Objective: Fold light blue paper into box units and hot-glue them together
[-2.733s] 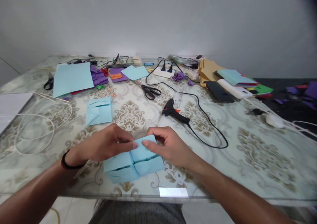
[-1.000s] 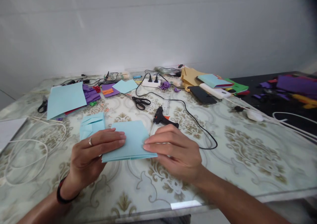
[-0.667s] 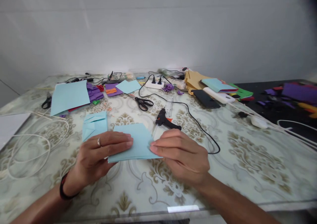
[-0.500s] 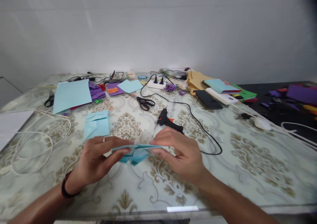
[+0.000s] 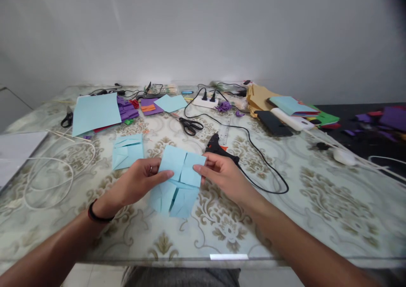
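Note:
Between my two hands, above the table, is a light blue folded paper (image 5: pixel 173 162) with flaps that meet along a cross of slits. My left hand (image 5: pixel 136 181) pinches its left edge, thumb on the front face and fingers behind. On the right edge, my right hand (image 5: pixel 223 175) grips the paper the same way, thumb in front. Another light blue folded paper (image 5: pixel 128 152) lies flat on the table just beyond my left hand. A black glue gun (image 5: pixel 218 147) rests behind my right hand, which hides part of it.
Black scissors (image 5: pixel 190 126) and a clear ruler (image 5: pixel 223 132) lie further back. Blue sheets (image 5: pixel 97 113) and purple strips stand at the back left. A white power strip (image 5: pixel 205 102) feeds a black cord looping right. A white cable (image 5: pixel 71 177) coils at left; a phone (image 5: pixel 273 123) lies right.
The folded paper has turned from nearly edge-on to showing its broad face with the flaps. Both hands keep hold of its sides. The view has shifted slightly.

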Available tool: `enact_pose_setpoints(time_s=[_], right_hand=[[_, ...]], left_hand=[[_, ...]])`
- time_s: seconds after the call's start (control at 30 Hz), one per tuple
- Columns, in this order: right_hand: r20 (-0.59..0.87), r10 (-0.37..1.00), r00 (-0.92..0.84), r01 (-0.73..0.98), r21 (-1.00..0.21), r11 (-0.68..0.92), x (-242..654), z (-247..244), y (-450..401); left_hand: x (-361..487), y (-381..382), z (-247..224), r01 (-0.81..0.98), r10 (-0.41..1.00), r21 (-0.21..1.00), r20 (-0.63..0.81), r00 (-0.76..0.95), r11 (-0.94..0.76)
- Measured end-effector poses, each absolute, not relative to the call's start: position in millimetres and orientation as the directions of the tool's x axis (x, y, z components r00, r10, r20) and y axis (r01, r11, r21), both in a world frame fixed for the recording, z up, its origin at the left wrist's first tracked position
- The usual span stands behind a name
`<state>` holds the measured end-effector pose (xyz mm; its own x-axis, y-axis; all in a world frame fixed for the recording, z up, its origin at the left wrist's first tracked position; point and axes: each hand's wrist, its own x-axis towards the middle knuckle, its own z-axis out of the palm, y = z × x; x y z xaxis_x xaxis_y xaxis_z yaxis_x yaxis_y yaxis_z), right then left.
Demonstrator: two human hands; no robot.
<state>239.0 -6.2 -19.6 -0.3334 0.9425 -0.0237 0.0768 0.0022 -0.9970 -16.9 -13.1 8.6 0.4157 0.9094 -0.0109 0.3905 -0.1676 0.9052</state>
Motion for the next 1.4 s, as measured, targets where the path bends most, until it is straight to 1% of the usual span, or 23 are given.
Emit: enact_pose_setpoints(time_s=[0.1, 0.17, 0.23, 0.33, 0.4, 0.5, 0.57, 0.7, 0.87, 0.97, 1.03, 1.1, 1.17, 1.23, 1.3, 1.37, 1.4], right_hand=[[-0.014, 0.943, -0.332, -0.001, -1.0, -0.016, 239, -21, -6], [-0.039, 0.921, -0.388, -0.012, -0.999, -0.047, 238, -22, -8], [-0.08, 0.894, -0.441, 0.018, -0.997, -0.08, 235, -23, -10], [-0.1, 0.896, -0.432, 0.066, -0.995, -0.079, 232, -23, -13], [-0.08, 0.916, -0.393, 0.081, -0.995, -0.053, 231, -22, -14], [-0.051, 0.935, -0.35, 0.092, -0.996, -0.02, 230, -20, -15], [-0.044, 0.937, -0.346, 0.083, -0.996, -0.017, 230, -18, -15], [-0.08, 0.922, -0.379, 0.056, -0.996, -0.063, 228, -20, -16], [-0.146, 0.893, -0.427, 0.097, -0.989, -0.116, 227, -26, -17], [-0.145, 0.906, -0.396, 0.09, -0.989, -0.119, 227, -27, -18], [-0.131, 0.914, -0.383, 0.054, -0.991, -0.119, 226, -26, -19], [-0.118, 0.905, -0.408, 0.011, -0.992, -0.125, 226, -24, -21], [-0.111, 0.889, -0.445, -0.031, -0.99, -0.139, 227, -20, -21], [-0.095, 0.883, -0.459, -0.063, -0.988, -0.14, 230, -16, -20], [-0.07, 0.885, -0.46, -0.091, -0.988, -0.126, 232, -12, -19], [-0.066, 0.868, -0.491, -0.087, -0.988, -0.124, 234, -9, -19], [-0.081, 0.853, -0.516, -0.064, -0.989, -0.132, 233, -9, -19]], left_hand=[[-16, -15, 7, 0.383, 0.907, 0.92, -0.092, 0.411, -0.08], [-15, -16, 7, 0.383, 0.931, 0.92, -0.067, 0.36, -0.082], [-15, -15, 7, 0.391, 0.946, 0.914, -0.027, 0.324, -0.108], [-15, -15, 6, 0.429, 0.964, 0.892, 0.028, 0.266, -0.144], [-15, -15, 5, 0.395, 0.956, 0.911, -0.005, 0.294, -0.117], [-14, -15, 2, 0.279, 0.908, 0.96, -0.107, 0.405, -0.012], [-13, -16, 0, 0.263, 0.9, 0.965, -0.133, 0.415, 0.021], [-12, -18, -2, 0.283, 0.917, 0.958, -0.144, 0.373, 0.036], [-9, -21, -2, 0.303, 0.919, 0.951, -0.165, 0.357, 0.053], [-7, -23, -1, 0.236, 0.907, 0.97, -0.155, 0.392, 0.064], [-7, -24, 1, 0.176, 0.897, 0.981, -0.154, 0.414, 0.087], [-7, -25, 3, 0.148, 0.9, 0.984, -0.148, 0.409, 0.095], [-9, -25, 5, 0.163, 0.906, 0.983, -0.143, 0.398, 0.083], [-12, -24, 9, 0.208, 0.885, 0.975, -0.166, 0.434, 0.081], [-15, -22, 13, 0.287, 0.822, 0.954, -0.227, 0.523, 0.081], [-17, -21, 17, 0.394, 0.748, 0.919, -0.265, 0.609, 0.005], [-17, -21, 18, 0.41, 0.71, 0.911, -0.26, 0.654, -0.044]])
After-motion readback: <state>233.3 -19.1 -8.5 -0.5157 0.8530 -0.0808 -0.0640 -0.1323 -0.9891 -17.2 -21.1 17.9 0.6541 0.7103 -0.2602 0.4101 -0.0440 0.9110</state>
